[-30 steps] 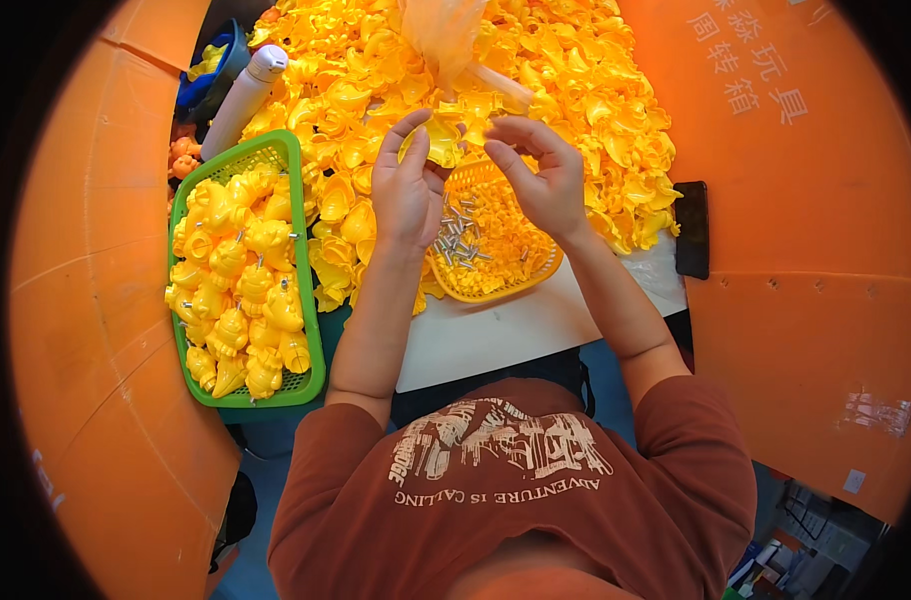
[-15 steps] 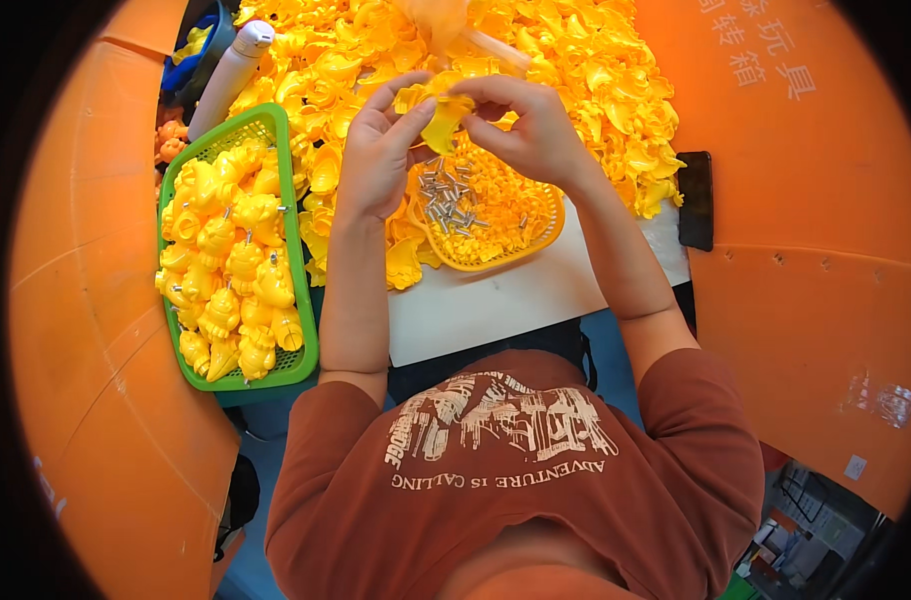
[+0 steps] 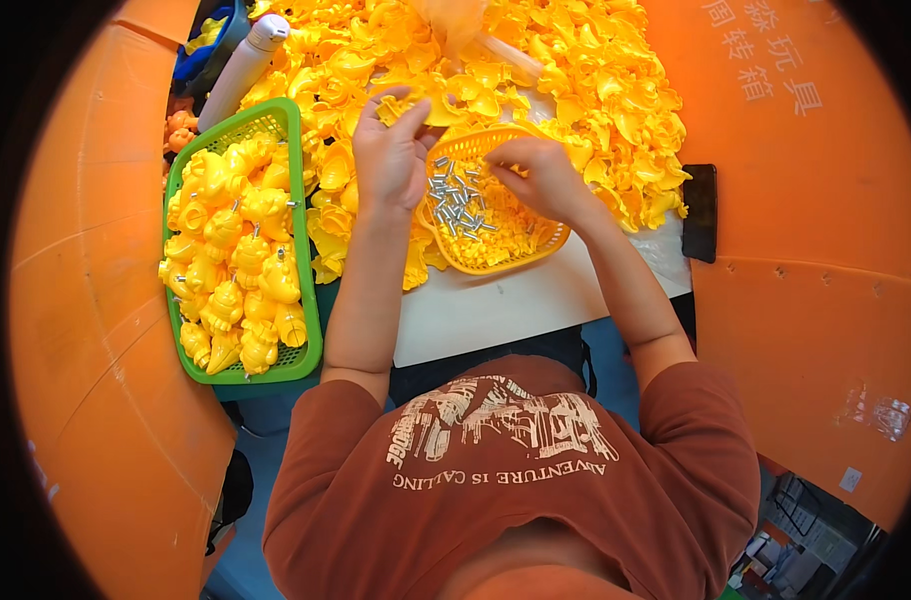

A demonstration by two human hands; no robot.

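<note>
My left hand (image 3: 391, 165) is raised beside a small yellow basket (image 3: 501, 266), thumb and fingers pinched on a curved yellow plastic shell piece (image 3: 396, 106). Over the right part of that basket is my right hand (image 3: 548, 178), its fingertips drawn together; whether anything is between them I cannot make out. Inside the basket, short silver metal pins (image 3: 459, 205) lie on the left, and many small yellow plastic bits (image 3: 516, 228) fill the rest.
A green basket (image 3: 310, 270) of assembled yellow figures (image 3: 246, 255) stands at the left. Loose yellow shells (image 3: 616, 110) are heaped across the far table. A pale bottle (image 3: 244, 70) stands far left, a dark phone-like slab (image 3: 700, 212) at right. Orange panels (image 3: 806, 330) flank both sides.
My right hand has left the shell piece and moved down and right to the yellow basket. My left hand keeps the shell piece, now slightly further left.
</note>
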